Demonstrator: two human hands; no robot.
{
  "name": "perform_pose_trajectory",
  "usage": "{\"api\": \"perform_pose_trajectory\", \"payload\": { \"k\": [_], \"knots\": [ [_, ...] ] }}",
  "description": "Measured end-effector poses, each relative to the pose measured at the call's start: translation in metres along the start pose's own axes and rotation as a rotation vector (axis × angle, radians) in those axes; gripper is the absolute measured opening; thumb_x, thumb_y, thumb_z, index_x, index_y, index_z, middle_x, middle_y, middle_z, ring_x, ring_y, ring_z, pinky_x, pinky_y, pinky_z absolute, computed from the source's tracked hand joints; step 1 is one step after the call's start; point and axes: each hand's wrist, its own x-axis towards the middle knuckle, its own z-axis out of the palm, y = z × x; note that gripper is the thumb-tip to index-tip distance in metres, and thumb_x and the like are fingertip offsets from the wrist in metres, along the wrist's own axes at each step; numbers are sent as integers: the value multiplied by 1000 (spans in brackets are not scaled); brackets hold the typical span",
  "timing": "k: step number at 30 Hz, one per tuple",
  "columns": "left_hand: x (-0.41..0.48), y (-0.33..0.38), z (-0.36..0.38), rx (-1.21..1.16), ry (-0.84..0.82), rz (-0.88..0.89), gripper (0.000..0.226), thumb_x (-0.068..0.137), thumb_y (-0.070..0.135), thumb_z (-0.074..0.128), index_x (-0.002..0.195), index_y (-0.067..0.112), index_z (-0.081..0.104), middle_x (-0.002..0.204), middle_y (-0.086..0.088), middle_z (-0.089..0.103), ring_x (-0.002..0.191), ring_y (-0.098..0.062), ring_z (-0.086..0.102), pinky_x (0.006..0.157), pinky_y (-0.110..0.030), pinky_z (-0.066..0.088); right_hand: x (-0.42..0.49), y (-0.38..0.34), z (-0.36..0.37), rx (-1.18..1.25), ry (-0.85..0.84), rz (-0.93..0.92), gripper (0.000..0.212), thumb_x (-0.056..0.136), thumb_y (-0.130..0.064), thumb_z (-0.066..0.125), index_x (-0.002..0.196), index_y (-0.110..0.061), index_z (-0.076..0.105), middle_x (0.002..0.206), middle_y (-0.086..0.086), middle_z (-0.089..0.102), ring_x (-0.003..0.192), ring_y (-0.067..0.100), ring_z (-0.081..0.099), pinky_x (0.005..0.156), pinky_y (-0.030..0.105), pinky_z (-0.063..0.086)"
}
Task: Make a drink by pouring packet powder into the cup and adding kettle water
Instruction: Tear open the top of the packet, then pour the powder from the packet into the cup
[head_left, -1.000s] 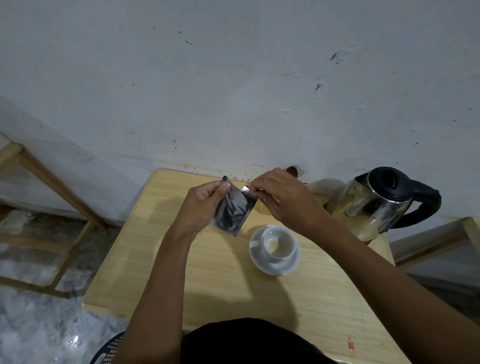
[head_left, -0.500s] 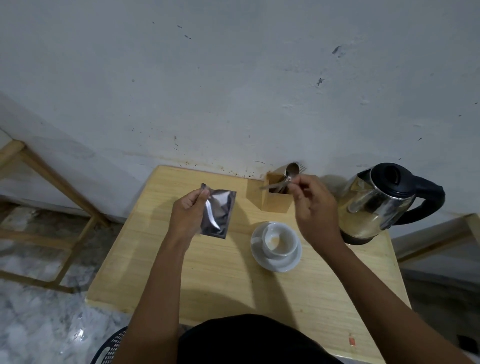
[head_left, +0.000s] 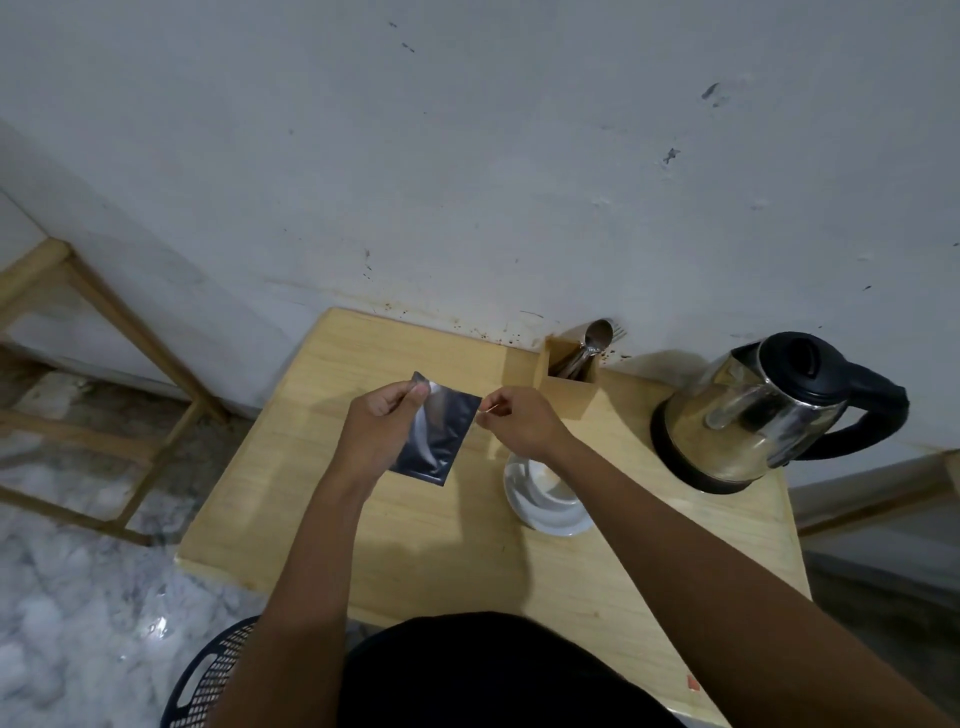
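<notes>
The left hand (head_left: 382, 434) holds the silver packet (head_left: 439, 428) upright above the worktop (head_left: 467, 561), its fingers clamped on the packet's top left corner. The right hand (head_left: 522, 423) sits at the packet's three o'clock, fingers pinched together at the top right edge; whether they grip the foil itself or only a thin torn strip is too small to tell. The cup (head_left: 545, 480) stands on its saucer (head_left: 550, 512) at about four o'clock from the packet, partly hidden under the right wrist. The kettle (head_left: 753, 415) rests at the cup's two o'clock, well apart from both hands, and a wooden holder (head_left: 569, 387) with cutlery stands at the cup's twelve o'clock.

The main risk I judge is spillage: the packet hangs over bare worktop rather than over the cup, so a sharp tear or a sudden give could shake powder out beside the saucer. The right forearm also passes just above the cup and could knock it when the hand swings. Reaching later for the kettle, a sleeve-free arm could still brush the cutlery holder.
</notes>
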Motion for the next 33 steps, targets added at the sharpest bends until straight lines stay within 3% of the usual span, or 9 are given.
{"api": "perform_pose_trajectory", "payload": {
  "k": [4, 7, 10, 12, 16, 20, 22, 27, 33],
  "knots": [
    [-2, 0, -3, 9, 6, -9, 21, 92, 33, 55, 94, 23, 73, 64, 12, 55, 60, -3, 48, 56, -12, 40, 11, 10, 15, -190, -87, 23, 19, 93, -21, 60, 104, -10, 72, 102, 1, 69, 93, 16, 60, 76, 25, 46],
    [-4, 0, -3, -21, 11, -28, 17, 91, 34, 56, 88, 30, 72, 72, 10, 57, 68, -5, 48, 60, -13, 41, 5, 7, 6, -88, 60, 36, 26, 99, -21, 50, 112, -11, 71, 117, 3, 68, 106, 17, 61, 87, 27, 45],
    [-6, 3, 3, -60, 18, -32, 19, 90, 36, 57, 75, 39, 67, 85, 4, 55, 79, -10, 47, 67, -19, 40, -20, -5, -18, 225, 158, 51, 29, 100, -25, 47, 117, -13, 69, 114, -2, 67, 91, 11, 61, 76, 23, 44],
    [-8, 6, 12, -111, 11, -47, 19, 89, 37, 58, 73, 39, 67, 88, 7, 55, 82, -10, 47, 69, -19, 40, -44, -9, -31, 354, 84, 40, 28, 98, -31, 52, 116, -18, 68, 112, -5, 67, 85, 8, 63, 72, 22, 45],
    [-12, 9, 38, -287, -65, -107, 16, 87, 40, 61, 88, 31, 74, 91, 7, 71, 93, -13, 60, 85, -30, 48, -79, 6, -32, 301, -70, -1, 22, 89, -29, 69, 109, -19, 70, 99, -4, 73, 83, 0, 66, 70, 9, 47],
    [-18, 7, 64, -264, -206, -106, 22, 86, 40, 62, 97, 25, 73, 103, -1, 74, 106, -23, 65, 97, -43, 50, -95, 31, -30, 324, 134, -22, 10, 91, -18, 67, 91, -10, 73, 83, 4, 73, 71, 5, 65, 67, 16, 49],
    [-19, 6, 72, -199, -249, -95, 20, 86, 34, 63, 93, 18, 74, 99, -10, 75, 99, -29, 69, 93, -49, 53, -101, 41, -35, 374, 236, -22, 11, 92, -18, 66, 96, -11, 73, 87, 1, 74, 79, 7, 68, 71, 16, 52],
    [-21, 7, 95, -180, -336, -111, 15, 87, 23, 65, 83, 11, 72, 67, 3, 72, 62, -9, 66, 70, -32, 54, -121, 63, -41, 624, 406, 30, 17, 92, -23, 67, 105, -14, 72, 96, 2, 75, 91, 15, 71, 80, 29, 58],
    [-32, -3, 120, -71, -388, -96, 18, 87, 31, 63, 84, 16, 73, 75, 2, 72, 70, -12, 65, 73, -30, 53, -147, 84, -36, 658, 477, 69, 14, 88, -15, 70, 100, -23, 70, 95, 4, 75, 90, 19, 71, 81, 35, 59]
  ]
}}
